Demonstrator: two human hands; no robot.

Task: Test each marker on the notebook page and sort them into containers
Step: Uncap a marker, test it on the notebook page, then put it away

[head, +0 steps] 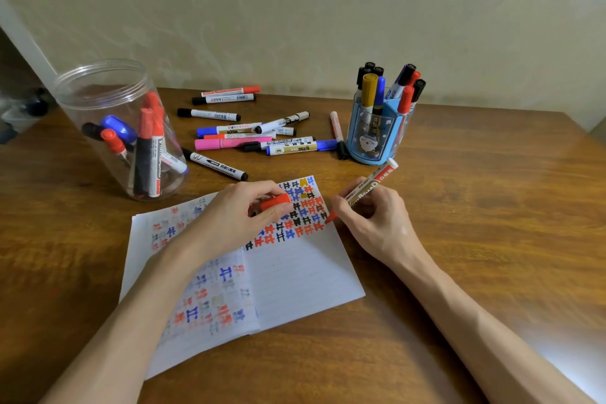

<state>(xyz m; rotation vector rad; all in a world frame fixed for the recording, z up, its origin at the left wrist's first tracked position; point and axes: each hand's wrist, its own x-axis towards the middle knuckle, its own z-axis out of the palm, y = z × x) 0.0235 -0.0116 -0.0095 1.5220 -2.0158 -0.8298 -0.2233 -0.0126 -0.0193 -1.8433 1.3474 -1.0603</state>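
While the red marker (364, 190) is uncapped, its tip meets the notebook (305, 279) at the page's right edge, just beside the last red mark in the rows of test marks. Its long axis runs from the tip at about 8 o'clock up to the white tail at about 2 o'clock. The right hand (370, 220) holds it in a writing grip, fingers curled tight round the lower barrel with nothing else in hand.

From the tip, the cap (275, 201) lies near, at roughly 9 o'clock. The left hand (236, 216) pinches it between thumb and fingers while resting on the page, the cap's closed end facing the marker. Capping looks like the next need, and it turns on bringing tip and cap into line, which calls for turning one of them.

For sorting, the blue holder (367, 141) stands at about 12 o'clock from the right hand, near the marker's tail, so that hand is the nearer one. The clear jar (98, 92) sits at 10 o'clock, well apart, beyond the left hand. Loose markers (249, 138) lie on the worktop (492, 207) between the two containers, untested by the look of it.
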